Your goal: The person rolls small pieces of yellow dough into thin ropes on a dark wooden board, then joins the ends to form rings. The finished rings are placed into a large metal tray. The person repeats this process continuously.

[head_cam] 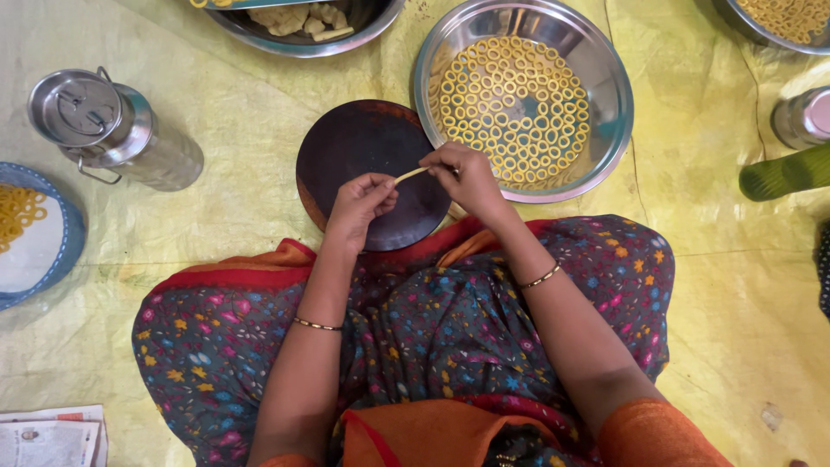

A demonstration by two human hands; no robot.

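Seated person, viewed from above, legs folded under a dark flowered cloth with an orange-red border. Landmark: the round dark board [367, 169] lying on the yellow sheet [242, 95] just ahead of the knees.

Both hands work over the near half of the board. Left hand [359, 207] at the board's near-left edge, fingers curled together, thumb and fingertips pinched on one end of a thin pale dough strip [412, 174]. Right hand [471, 177] at the board's right edge, fingers bunched and clamped on the strip's other end. The strip spans the short gap between the hands, lifted off the board, tilted up toward the right hand. A thin bangle on each wrist.

Right of the board, touching or just beside its rim: a large steel bowl [605, 112] with many small yellow dough rings [510, 108] laid flat inside. Beyond the board, at the top edge: another steel bowl [380, 22] with pale dough lumps. Left of the board, well apart: a lidded steel can [112, 130] lying tilted. Farther left: a blue-rimmed plate [69, 251] with a few rings on it. Near-left of the board, at the bottom corner: folded newspaper [52, 437].
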